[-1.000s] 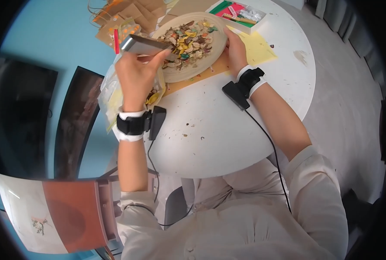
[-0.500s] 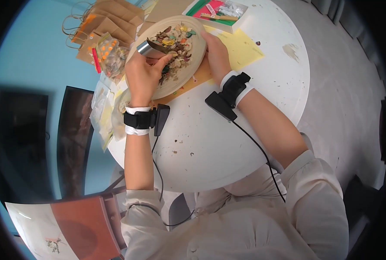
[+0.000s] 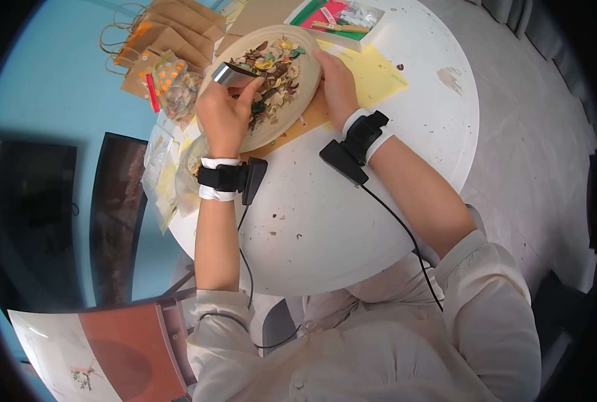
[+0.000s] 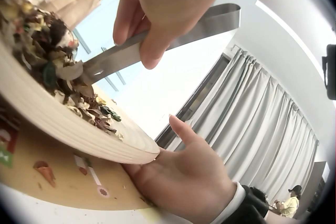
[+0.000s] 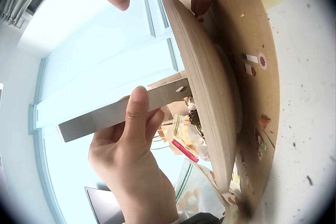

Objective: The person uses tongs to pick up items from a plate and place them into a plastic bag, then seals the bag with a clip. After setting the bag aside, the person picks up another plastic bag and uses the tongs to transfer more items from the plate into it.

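Observation:
A round wooden plate (image 3: 304,110) stands tilted over the table, heaped with potpourri (image 3: 275,70) of dried petals and leaves in cream, brown, yellow and green. My left hand (image 3: 223,119) pinches metal tongs (image 4: 209,26) between thumb and fingers, the bent end pointing up and away. In the left wrist view, the tips of the tongs dip into the potpourri. My right hand (image 3: 338,84) holds the plate's right rim, fingers beneath it and thumb standing off. Below the plate's left side, partly hidden by my left wrist, lies a clear plastic bag (image 3: 188,167).
Brown paper bags (image 3: 178,30) with twisted handles stand at the back left, a filled zip bag (image 3: 178,94) before them. A box (image 3: 362,41) of clothespins and packets lies at the back. Yellow paper (image 3: 372,77) is at the right; crumbs dot the white table (image 3: 325,221).
The plate has tilted more steeply, its left side lower. The tongs have shifted with my left hand and dip among the petals. The head view has swung a little; both hands keep their hold.

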The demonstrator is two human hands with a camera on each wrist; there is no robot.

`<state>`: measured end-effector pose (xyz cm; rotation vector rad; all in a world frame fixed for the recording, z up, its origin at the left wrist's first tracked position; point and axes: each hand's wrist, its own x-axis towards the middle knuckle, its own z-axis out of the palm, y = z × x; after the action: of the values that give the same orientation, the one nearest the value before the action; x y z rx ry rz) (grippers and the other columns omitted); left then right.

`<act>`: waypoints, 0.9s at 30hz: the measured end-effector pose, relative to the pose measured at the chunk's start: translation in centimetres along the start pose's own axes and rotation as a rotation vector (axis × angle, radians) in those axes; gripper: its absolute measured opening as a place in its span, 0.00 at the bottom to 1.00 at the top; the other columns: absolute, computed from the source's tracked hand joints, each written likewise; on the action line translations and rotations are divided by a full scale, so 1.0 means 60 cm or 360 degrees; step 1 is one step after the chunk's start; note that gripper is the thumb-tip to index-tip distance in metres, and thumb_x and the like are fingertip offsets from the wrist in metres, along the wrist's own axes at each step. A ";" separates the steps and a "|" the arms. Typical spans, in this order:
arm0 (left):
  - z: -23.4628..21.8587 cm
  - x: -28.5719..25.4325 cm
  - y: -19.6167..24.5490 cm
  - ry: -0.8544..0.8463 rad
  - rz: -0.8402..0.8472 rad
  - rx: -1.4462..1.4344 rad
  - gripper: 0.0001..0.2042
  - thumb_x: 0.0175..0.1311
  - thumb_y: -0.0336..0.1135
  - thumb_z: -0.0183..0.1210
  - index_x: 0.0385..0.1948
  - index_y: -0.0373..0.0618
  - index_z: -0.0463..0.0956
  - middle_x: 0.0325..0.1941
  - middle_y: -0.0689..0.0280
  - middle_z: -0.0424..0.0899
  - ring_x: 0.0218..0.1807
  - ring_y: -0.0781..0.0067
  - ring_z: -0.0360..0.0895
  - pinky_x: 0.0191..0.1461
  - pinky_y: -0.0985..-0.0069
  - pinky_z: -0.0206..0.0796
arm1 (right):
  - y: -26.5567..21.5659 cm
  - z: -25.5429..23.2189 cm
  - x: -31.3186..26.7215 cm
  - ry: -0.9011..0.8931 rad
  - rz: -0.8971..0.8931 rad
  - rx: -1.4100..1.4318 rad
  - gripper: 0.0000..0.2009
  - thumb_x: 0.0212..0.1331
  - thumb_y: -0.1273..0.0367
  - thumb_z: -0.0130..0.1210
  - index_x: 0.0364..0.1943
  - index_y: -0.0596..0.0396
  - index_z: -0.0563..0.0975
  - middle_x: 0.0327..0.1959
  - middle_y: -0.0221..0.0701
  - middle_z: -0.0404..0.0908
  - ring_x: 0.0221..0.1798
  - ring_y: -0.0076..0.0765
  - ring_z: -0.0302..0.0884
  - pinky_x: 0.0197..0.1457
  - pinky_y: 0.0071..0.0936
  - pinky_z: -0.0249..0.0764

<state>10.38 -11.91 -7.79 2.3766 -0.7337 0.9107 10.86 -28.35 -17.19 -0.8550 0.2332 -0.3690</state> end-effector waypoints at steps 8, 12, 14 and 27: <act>-0.067 0.001 0.023 0.0134 -0.0144 -0.0011 0.14 0.48 0.36 0.75 0.29 0.36 0.84 0.23 0.59 0.86 0.24 0.69 0.83 0.30 0.76 0.71 | -0.004 0.001 0.001 0.0009 0.0021 0.0005 0.27 0.61 0.53 0.58 0.52 0.65 0.76 0.45 0.34 0.80 0.47 0.28 0.74 0.53 0.23 0.69; -0.125 -0.010 0.044 0.0200 -0.0111 -0.0061 0.12 0.49 0.35 0.75 0.28 0.36 0.84 0.25 0.60 0.87 0.27 0.73 0.85 0.34 0.79 0.73 | 0.002 -0.001 0.006 -0.0024 0.0026 0.0040 0.25 0.61 0.53 0.58 0.51 0.63 0.77 0.41 0.29 0.80 0.42 0.24 0.73 0.49 0.21 0.69; -0.159 -0.029 0.050 0.0133 -0.0139 0.0035 0.11 0.50 0.33 0.74 0.30 0.35 0.84 0.27 0.61 0.87 0.29 0.75 0.84 0.37 0.80 0.74 | 0.006 -0.005 0.013 -0.0055 0.0030 0.0037 0.25 0.61 0.53 0.58 0.50 0.62 0.77 0.40 0.28 0.80 0.41 0.23 0.72 0.47 0.21 0.68; -0.268 -0.122 0.021 -0.0173 -0.0023 0.0347 0.11 0.47 0.32 0.74 0.30 0.41 0.84 0.30 0.63 0.87 0.27 0.66 0.83 0.34 0.76 0.71 | -0.013 -0.005 0.003 -0.0182 0.0106 0.0058 0.21 0.69 0.56 0.50 0.57 0.56 0.73 0.54 0.31 0.79 0.55 0.26 0.76 0.60 0.25 0.70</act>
<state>-2.28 -0.90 -2.06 2.6364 -0.6872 0.9012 10.72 -29.11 -16.81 -0.8275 0.1484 -0.2606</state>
